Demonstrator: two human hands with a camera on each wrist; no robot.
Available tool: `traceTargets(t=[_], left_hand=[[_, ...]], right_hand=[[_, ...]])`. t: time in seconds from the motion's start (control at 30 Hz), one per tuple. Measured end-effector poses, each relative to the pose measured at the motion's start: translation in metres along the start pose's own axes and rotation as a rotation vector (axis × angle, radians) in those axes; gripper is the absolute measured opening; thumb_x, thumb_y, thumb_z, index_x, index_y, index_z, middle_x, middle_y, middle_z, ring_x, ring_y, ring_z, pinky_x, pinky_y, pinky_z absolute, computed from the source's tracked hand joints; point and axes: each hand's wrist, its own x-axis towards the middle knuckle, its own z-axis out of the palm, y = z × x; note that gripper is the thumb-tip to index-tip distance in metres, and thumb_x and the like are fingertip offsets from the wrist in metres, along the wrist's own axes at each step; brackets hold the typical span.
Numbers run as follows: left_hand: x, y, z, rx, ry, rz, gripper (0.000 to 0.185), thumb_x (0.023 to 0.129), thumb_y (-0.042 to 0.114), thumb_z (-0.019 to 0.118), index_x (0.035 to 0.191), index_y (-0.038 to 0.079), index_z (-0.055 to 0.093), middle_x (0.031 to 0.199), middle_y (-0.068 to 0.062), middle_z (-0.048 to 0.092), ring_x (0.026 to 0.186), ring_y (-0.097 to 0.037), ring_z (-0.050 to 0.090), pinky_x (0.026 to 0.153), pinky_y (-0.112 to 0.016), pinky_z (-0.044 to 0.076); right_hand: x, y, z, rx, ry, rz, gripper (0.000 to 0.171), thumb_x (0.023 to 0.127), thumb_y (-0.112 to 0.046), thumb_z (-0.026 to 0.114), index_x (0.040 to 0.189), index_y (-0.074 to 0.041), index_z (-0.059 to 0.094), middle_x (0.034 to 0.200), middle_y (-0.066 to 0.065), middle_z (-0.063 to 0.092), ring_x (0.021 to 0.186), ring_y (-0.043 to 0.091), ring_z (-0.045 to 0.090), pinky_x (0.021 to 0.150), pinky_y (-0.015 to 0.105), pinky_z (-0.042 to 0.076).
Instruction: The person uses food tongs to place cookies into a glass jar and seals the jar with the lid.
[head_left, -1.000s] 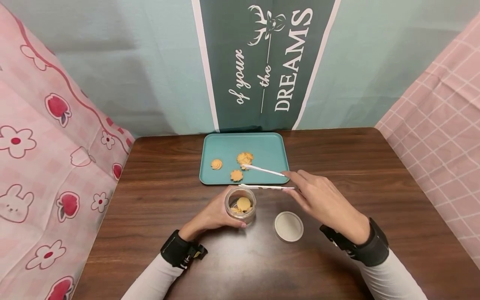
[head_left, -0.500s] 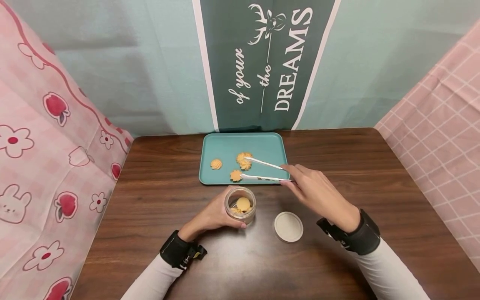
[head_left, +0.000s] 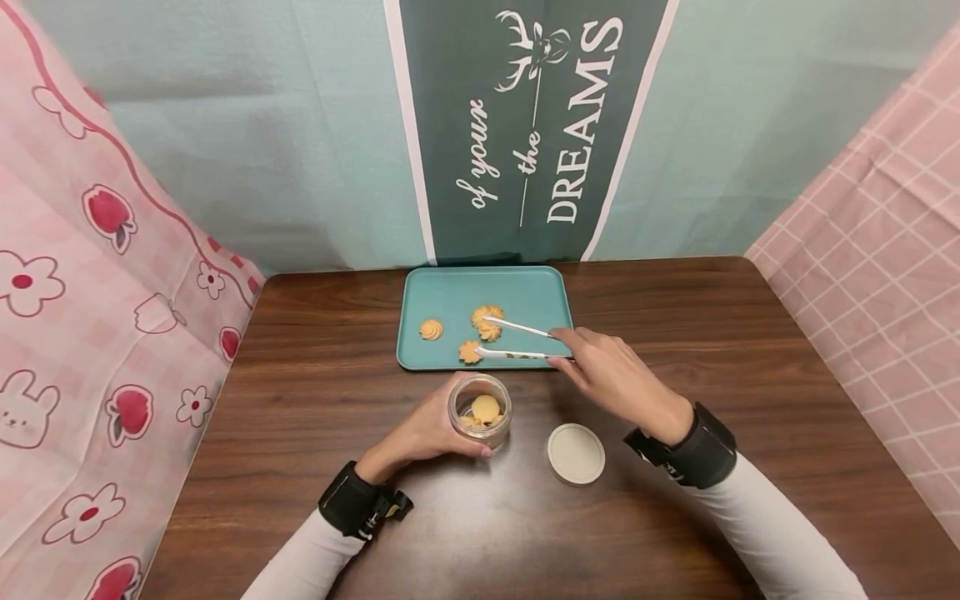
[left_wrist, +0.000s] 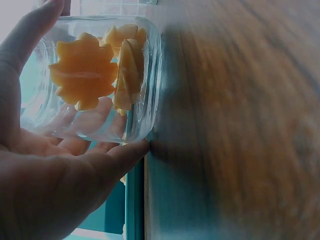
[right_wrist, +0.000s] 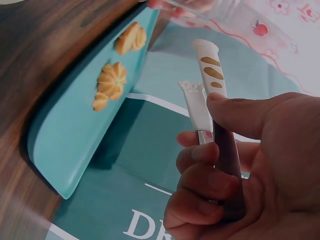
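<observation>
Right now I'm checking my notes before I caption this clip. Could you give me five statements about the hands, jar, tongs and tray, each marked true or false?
1. The left hand's grip is round the glass jar. True.
2. The jar is closed. False: it is open, and the lid lies on the table beside it.
3. Cookies lie on the teal tray. True.
4. The right hand's grip holds nothing. False: the right hand's grip holds the white-tipped tongs.
5. The tongs' two tips stand apart. True.
</observation>
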Motion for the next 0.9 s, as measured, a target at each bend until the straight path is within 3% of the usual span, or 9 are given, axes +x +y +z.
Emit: traceTargets(t=[0.43,0.63,0.9], left_hand=[[-0.001,0.002,-0.001,0.009,0.006,0.009,0.092,0.066,0.012,0.102,0.144,0.015,0.053,0.138,-0.002,0.063,0.129,-0.026,0.059,0.117,-0.052,0.042],[-0.001,0.002,-0.001,0.010,0.007,0.007,0.094,0.066,0.012,0.102,0.145,0.014,0.051,0.138,-0.002,0.064,0.129,-0.029,0.059,0.116,-0.052,0.042],[-0.001,0.002,-0.002,0.014,0.005,0.007,0.093,0.067,0.016,0.102,0.145,0.013,0.052,0.138,-0.004,0.064,0.129,-0.028,0.059,0.116,-0.052,0.043]], right_hand=[[0.012,0.006,0.021,0.018,-0.053,-0.030,0.038,0.103,-0.019,0.071,0.134,0.002,0.064,0.103,0.017,0.073,0.070,0.018,0.061,0.059,0.039,0.054],[0.015,0.008,0.028,0.008,-0.063,-0.045,0.038,0.103,-0.019,0.071,0.133,0.003,0.064,0.101,0.019,0.072,0.075,0.026,0.068,0.063,0.044,0.058],[0.017,0.009,0.035,0.006,-0.071,-0.057,0.036,0.103,-0.017,0.070,0.131,0.005,0.063,0.095,0.016,0.069,0.074,0.029,0.068,0.062,0.046,0.058]])
